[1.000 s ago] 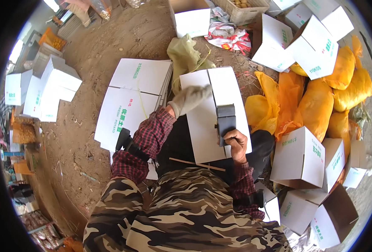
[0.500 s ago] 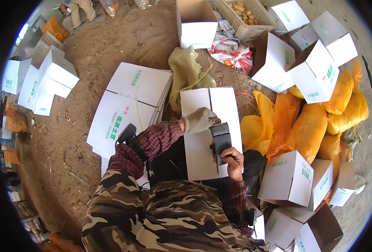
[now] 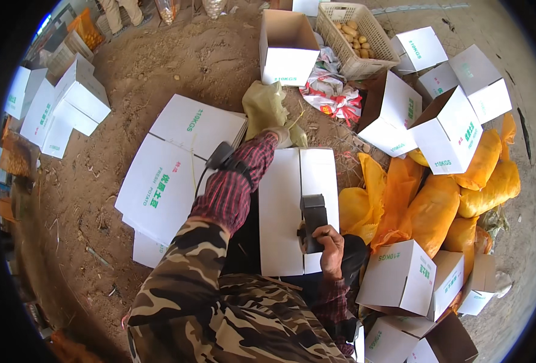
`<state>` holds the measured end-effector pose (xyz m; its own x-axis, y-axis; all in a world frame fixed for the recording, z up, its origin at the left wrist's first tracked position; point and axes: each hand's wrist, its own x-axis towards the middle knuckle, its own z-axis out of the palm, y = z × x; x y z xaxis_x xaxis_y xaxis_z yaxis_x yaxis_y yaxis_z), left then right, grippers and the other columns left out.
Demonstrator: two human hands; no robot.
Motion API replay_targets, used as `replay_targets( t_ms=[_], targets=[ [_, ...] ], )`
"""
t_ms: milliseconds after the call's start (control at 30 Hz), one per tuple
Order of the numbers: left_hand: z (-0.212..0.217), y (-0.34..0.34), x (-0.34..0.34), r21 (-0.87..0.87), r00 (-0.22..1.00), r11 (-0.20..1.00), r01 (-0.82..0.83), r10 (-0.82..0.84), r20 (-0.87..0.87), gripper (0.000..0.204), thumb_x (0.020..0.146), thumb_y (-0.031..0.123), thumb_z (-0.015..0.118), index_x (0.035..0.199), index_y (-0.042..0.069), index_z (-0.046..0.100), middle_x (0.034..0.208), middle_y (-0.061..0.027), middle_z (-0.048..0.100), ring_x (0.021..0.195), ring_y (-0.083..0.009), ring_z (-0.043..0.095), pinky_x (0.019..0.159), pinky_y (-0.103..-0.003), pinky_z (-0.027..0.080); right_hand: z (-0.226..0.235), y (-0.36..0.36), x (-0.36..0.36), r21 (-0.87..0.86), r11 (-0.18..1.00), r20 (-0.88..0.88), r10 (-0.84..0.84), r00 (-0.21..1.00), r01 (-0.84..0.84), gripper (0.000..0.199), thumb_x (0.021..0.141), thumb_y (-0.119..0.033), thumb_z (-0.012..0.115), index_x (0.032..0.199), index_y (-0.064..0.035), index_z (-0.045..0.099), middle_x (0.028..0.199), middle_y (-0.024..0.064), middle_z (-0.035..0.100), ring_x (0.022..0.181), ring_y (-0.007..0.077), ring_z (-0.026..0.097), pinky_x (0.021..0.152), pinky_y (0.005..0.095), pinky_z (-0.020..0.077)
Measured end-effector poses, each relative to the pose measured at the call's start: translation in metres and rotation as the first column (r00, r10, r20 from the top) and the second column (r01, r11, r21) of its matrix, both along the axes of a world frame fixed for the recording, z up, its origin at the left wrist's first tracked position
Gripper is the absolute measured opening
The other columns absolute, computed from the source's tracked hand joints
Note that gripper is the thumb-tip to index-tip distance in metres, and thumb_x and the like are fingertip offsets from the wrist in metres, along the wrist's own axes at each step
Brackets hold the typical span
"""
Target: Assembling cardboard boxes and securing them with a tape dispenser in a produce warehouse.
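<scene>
Near the centre of the frame a white box [image 3: 297, 209] lies flaps-shut in front of the person. The right hand [image 3: 328, 245] has its fingers closed around a dark tape gun [image 3: 313, 221], pressed on the box near the centre seam at its lower part. The gloved left hand [image 3: 282, 137] rests at the box's far edge, toward the top; whether its fingers grip or just press, I cannot tell. This looks like the sealing step: tape going along the seam. The next move likely calls for a straight pull along the seam while the left hand keeps the flaps down.

Left of the box lie flat cartons [image 3: 171, 169] on the dirt floor. To the right, orange sacks [image 3: 428, 206] and upright boxes [image 3: 446, 130] crowd close, leaving little elbow room on that side. A basket [image 3: 355, 36] with potatoes stands at the upper right.
</scene>
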<state>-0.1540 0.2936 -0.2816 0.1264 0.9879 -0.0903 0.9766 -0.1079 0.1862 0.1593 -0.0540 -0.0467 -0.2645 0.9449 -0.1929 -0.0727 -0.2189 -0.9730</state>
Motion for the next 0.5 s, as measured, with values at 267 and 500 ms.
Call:
replay_targets(
  t_ms=[267, 500],
  targets=[
    [0.104, -0.07, 0.047, -0.22, 0.888, 0.975, -0.019, 0.118, 0.444, 0.06, 0.103, 0.059, 0.055, 0.125, 0.008, 0.075, 0.119, -0.0187, 0.077, 0.11, -0.0373, 0.074, 0.096, -0.046, 0.056, -0.006, 0.001, 0.027, -0.135, 0.99, -0.123, 0.014, 0.992, -0.031, 0.02, 0.092, 0.001, 0.044, 0.099, 0.001, 0.062, 0.08, 0.0184, 0.07, 0.072, 0.0242, 0.069, 0.071, 0.034, 0.056],
    [0.126, -0.102, 0.055, -0.103, 0.932, 0.985, 0.138, -0.094, 0.351, 0.062, 0.101, 0.066, 0.055, 0.136, 0.017, 0.07, 0.119, -0.0164, 0.077, 0.113, -0.0343, 0.072, 0.098, -0.043, 0.055, 0.031, -0.063, 0.061, -0.236, 0.962, 0.044, 0.149, 0.988, -0.135, 0.022, 0.093, -0.004, 0.047, 0.096, 0.0033, 0.067, 0.09, 0.012, 0.071, 0.071, 0.0184, 0.07, 0.068, 0.0291, 0.0558]
  ],
)
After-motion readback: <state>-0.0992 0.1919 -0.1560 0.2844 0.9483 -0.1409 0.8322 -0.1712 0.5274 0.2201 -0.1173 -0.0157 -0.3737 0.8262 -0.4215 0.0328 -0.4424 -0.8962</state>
